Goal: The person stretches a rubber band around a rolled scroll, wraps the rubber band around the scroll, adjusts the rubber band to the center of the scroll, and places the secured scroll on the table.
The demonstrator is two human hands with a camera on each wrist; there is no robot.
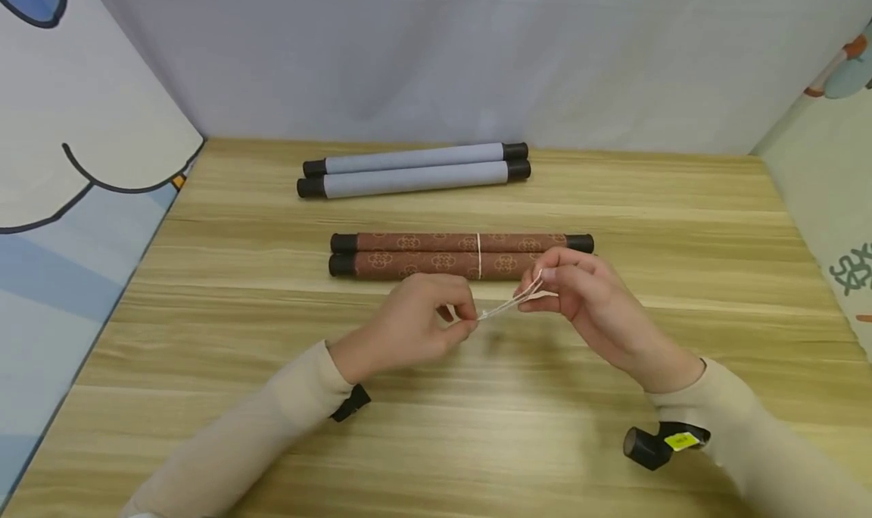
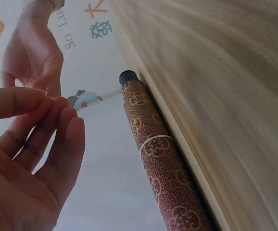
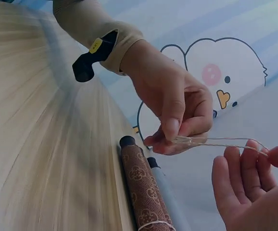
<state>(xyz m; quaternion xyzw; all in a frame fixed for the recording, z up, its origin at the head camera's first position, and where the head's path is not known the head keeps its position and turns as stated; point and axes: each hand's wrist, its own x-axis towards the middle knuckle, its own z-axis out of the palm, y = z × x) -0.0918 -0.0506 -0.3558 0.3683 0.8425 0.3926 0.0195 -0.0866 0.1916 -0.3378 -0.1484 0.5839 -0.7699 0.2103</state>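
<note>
Wood-grain bench point(image 1: 477, 465) bears a patterned brown scroll point(image 1: 422, 265), long axis crosswise, just beyond the stretched white string loop point(image 1: 507, 304) that the left hand's point(image 1: 415, 319) and right hand's point(image 1: 606, 310) fingers pinch; the right looks nearer the scroll.

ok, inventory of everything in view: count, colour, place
Brown rolls: 2, brown with gold pattern, black ends, side by side mid-table
White band: 1, white, around both brown rolls
Grey rolls: 2, grey-blue, black ends, side by side behind the brown pair
Cord loop: 1, off-white, stretched between the hands
Table: 1, light wood grain, under the rolls
Back sheet: 1, pale grey, behind table
Side panels: 2, pale with coloured cartoon prints, left and right of table
Wrist mounts: 2, black, one at each wrist
Yellow label: 1, yellow, on right mount
Sleeves: 2, cream, on the forearms
Left hand: 1, bare, fingers pinching one cord end
Right hand: 1, bare, fingers pinching the other end
</note>
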